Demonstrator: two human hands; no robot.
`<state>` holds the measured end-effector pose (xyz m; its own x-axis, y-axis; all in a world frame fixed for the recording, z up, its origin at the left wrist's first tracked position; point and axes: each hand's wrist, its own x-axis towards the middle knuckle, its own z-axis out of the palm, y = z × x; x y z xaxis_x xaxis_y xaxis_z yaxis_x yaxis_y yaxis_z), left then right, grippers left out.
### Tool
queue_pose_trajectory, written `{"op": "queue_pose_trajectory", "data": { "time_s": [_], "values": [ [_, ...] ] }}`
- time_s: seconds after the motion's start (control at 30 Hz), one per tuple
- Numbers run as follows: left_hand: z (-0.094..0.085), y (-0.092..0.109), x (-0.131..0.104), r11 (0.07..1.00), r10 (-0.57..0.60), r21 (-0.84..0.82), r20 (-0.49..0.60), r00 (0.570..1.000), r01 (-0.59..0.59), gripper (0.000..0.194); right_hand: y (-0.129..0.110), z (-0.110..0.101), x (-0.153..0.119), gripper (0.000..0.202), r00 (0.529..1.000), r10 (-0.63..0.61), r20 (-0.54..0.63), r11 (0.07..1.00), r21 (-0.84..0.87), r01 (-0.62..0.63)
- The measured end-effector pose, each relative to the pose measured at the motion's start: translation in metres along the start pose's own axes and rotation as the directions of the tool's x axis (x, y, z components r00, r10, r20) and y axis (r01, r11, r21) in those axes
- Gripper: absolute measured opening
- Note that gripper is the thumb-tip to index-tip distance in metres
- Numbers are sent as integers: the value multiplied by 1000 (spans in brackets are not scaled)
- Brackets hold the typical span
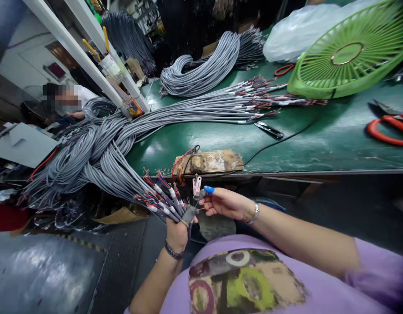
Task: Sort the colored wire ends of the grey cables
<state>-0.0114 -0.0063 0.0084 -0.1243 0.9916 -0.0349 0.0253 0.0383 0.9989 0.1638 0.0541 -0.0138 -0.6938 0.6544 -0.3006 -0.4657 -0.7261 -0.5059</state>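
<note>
My left hand (178, 231) is closed around a grey cable (179, 205) in a bunch of cable ends, with white sleeves and thin coloured wires fanning out at their tips. A grey cover wraps a finger of that hand. My right hand (226, 203), a blue cover on one finger, is closed at thin coloured wires (201, 209) running from the left fingertips. Just above the fingers, a pale pink clip (196, 186) stands at the bench edge. Behind it lies a wooden block (217, 161) with red and black wires on it.
Long grey cable bundles (188, 107) cross the green bench (302, 150) and hang over its left end. Small snips (268, 129), red-handled scissors (389, 128), a green fan (347, 54) and a coiled cable bundle (204, 65) lie there. A person (87, 96) is behind the white posts.
</note>
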Motion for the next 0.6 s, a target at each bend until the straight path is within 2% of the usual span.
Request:
{"op": "queue_pose_trajectory", "data": {
  "time_s": [0.13,0.3,0.47,0.6],
  "values": [
    [4,2,4,997,-33,-72,2,999,33,28,-10,9,11,43,996,-50,-77,999,0,50],
    [12,4,9,995,-46,-87,-44,998,42,31,-14,22,19,31,977,-167,-131,986,-16,166],
    [18,4,11,989,-87,-127,-66,994,78,28,-8,23,23,28,950,-281,-134,959,-6,283],
    [17,0,13,994,-77,-83,-54,996,72,27,-5,23,26,27,936,-320,-148,946,6,324]
  ]
}}
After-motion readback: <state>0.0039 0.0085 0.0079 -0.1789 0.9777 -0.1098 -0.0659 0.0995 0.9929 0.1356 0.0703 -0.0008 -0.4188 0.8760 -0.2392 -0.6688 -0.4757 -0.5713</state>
